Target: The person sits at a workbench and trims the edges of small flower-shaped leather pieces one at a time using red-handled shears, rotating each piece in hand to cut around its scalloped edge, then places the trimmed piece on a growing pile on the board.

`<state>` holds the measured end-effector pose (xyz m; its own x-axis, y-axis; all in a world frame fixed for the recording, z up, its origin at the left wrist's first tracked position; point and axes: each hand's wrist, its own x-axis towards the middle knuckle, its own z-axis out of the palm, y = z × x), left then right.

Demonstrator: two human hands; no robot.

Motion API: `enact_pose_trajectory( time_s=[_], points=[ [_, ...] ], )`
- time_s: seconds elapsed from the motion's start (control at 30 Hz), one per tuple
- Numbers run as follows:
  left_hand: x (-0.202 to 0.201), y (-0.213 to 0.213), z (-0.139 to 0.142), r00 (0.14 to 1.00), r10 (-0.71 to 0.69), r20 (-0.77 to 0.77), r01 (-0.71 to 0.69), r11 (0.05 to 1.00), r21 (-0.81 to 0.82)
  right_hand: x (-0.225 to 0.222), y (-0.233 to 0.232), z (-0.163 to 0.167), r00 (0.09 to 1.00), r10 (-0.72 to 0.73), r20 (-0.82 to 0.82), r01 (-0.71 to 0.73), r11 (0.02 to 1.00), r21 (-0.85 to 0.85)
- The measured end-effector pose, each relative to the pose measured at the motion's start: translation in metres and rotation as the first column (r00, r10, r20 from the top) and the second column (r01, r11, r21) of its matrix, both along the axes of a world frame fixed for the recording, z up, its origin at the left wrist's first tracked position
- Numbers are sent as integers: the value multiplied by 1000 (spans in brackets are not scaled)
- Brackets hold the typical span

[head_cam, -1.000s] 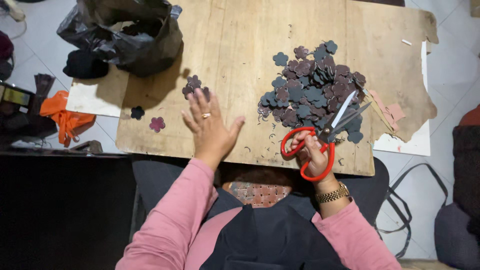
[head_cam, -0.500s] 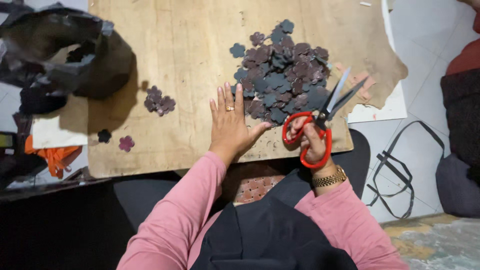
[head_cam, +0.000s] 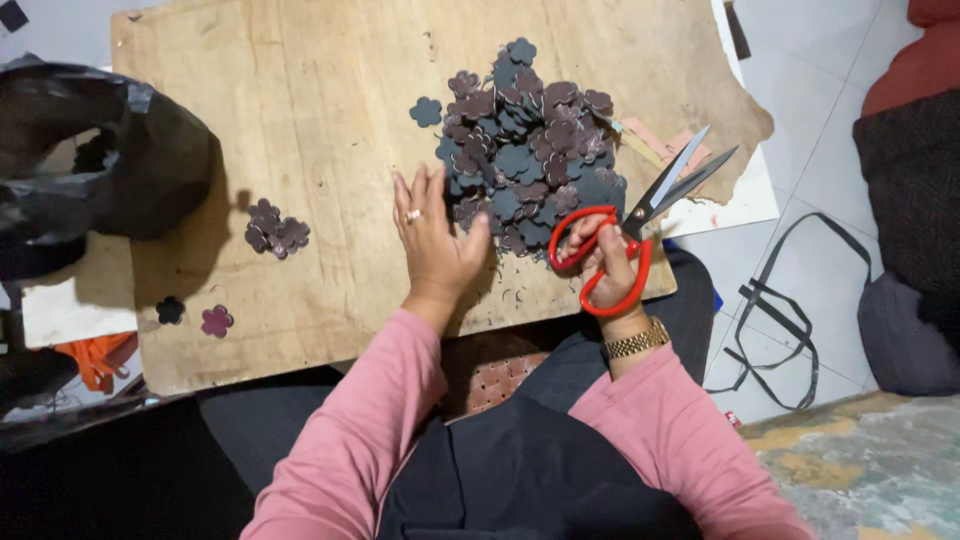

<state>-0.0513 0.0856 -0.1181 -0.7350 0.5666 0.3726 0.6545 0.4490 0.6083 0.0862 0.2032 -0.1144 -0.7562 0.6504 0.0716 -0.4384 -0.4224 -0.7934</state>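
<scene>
A big pile of dark flower-shaped cutouts (head_cam: 525, 150) lies on a worn wooden board (head_cam: 320, 120). My left hand (head_cam: 432, 240) rests flat on the board with fingers spread, its fingertips at the pile's left edge; it wears a ring. My right hand (head_cam: 605, 262) grips red-handled scissors (head_cam: 640, 220), blades slightly apart and pointing up to the right, just off the pile's lower right edge. A small cluster of cutouts (head_cam: 276, 230) lies to the left of my left hand.
A black plastic bag (head_cam: 95, 150) sits at the board's left end. Two single flowers (head_cam: 195, 316) lie near the board's lower left corner. Black straps (head_cam: 770, 300) trail on the tiled floor at right, beside a dark bag (head_cam: 905, 330).
The view has shifted, so the board sits further left and larger. My left hand has come to the pile's edge. The scissors stay in my right hand.
</scene>
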Motion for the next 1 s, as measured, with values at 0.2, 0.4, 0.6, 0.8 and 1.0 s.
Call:
enact_pose_trajectory(
  time_s=[0.2,0.4,0.6,0.8,1.0],
  points=[
    [-7,17,21,987,156,44,-158,987,40,-2,-5,13,1000,-12,18,12,1000,7],
    [-4,22,42,982,190,21,-190,980,50,3,-5,27,988,-64,140,45,990,135],
    [3,18,58,991,127,-47,-116,975,191,2,-9,37,991,-46,123,37,996,78],
    [10,14,94,992,109,-58,-83,935,345,3,-16,65,972,-127,199,95,982,162],
    [24,-2,142,982,119,147,-166,913,374,4,-31,93,982,-84,171,48,978,204]
  ],
)
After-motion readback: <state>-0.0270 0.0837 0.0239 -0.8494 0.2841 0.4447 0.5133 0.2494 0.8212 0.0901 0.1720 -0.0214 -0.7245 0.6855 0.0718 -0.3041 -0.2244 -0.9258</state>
